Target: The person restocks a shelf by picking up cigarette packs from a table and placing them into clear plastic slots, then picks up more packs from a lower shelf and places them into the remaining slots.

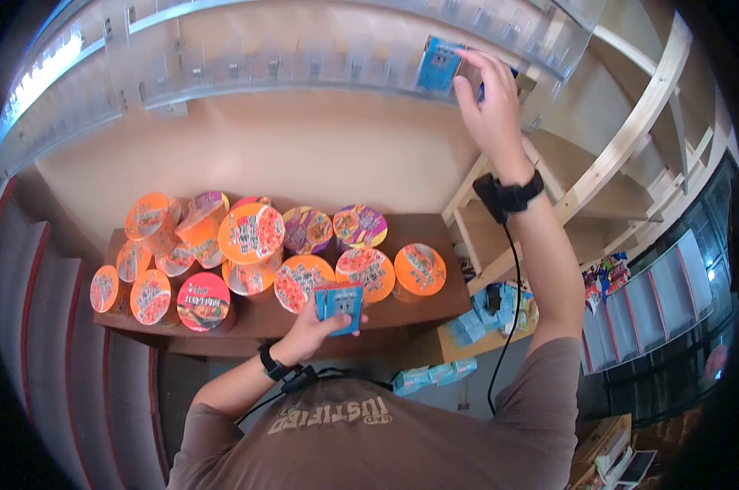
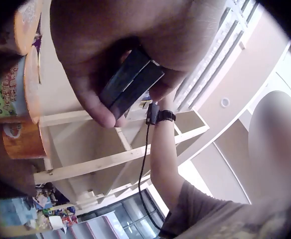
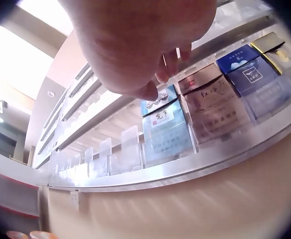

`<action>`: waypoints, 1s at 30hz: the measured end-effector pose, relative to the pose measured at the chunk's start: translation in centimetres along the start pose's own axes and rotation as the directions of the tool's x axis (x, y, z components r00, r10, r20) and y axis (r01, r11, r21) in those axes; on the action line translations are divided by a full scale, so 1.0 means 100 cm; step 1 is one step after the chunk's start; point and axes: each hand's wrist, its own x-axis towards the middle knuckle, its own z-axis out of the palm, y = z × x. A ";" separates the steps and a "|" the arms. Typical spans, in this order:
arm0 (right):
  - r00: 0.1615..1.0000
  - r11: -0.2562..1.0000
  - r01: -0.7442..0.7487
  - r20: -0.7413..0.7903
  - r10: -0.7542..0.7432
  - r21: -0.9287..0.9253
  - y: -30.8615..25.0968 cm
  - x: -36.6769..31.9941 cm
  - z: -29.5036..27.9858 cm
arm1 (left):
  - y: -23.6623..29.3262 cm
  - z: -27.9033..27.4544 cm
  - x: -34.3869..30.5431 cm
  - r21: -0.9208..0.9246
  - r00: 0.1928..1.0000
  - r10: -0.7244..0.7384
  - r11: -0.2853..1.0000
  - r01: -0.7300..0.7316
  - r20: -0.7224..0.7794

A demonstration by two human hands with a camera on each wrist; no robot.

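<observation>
Light blue packs (image 1: 342, 306) are gripped in the left hand (image 1: 305, 333), held at chest height over the brown table's front edge. The left wrist view shows two packs (image 2: 133, 83) side by side, dark in shadow, between the thumb and fingers of that hand (image 2: 120, 35). Up at the clear shelf, the right hand (image 1: 493, 106) has its thumb and fingers apart beside a light blue pack (image 1: 439, 67). In the right wrist view this pack (image 3: 166, 134) stands upright in a clear slot, with the right hand (image 3: 140, 45) over its top; contact is unclear.
A brown pack (image 3: 213, 109) and a dark blue pack (image 3: 255, 82) stand beside the light blue one. Several noodle tubs (image 1: 251, 233) crowd the brown table (image 1: 435, 318). A wooden rack (image 1: 602, 167) rises at the right, with more light blue packs (image 1: 435, 376) below.
</observation>
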 end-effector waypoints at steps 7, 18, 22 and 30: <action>0.649 0.725 -0.492 0.758 -0.063 0.482 -0.154 -0.152 -0.005 | -0.009 -0.011 -0.004 0.050 0.998 -0.048 0.998 0.050 -0.038; 0.475 0.045 -0.879 0.858 0.195 0.475 -0.142 -0.223 -0.005 | 0.016 -0.002 0.011 0.653 0.989 0.003 0.751 -0.099 0.148; 0.197 -0.020 -0.972 0.863 0.466 0.233 -0.064 -0.244 -0.009 | 0.055 0.004 0.024 0.740 0.986 0.004 0.661 -0.128 0.167; 0.268 0.549 -0.835 0.851 0.451 -0.029 -0.001 -0.350 0.028 | 0.149 0.039 0.077 0.852 0.877 0.168 0.212 -0.478 0.450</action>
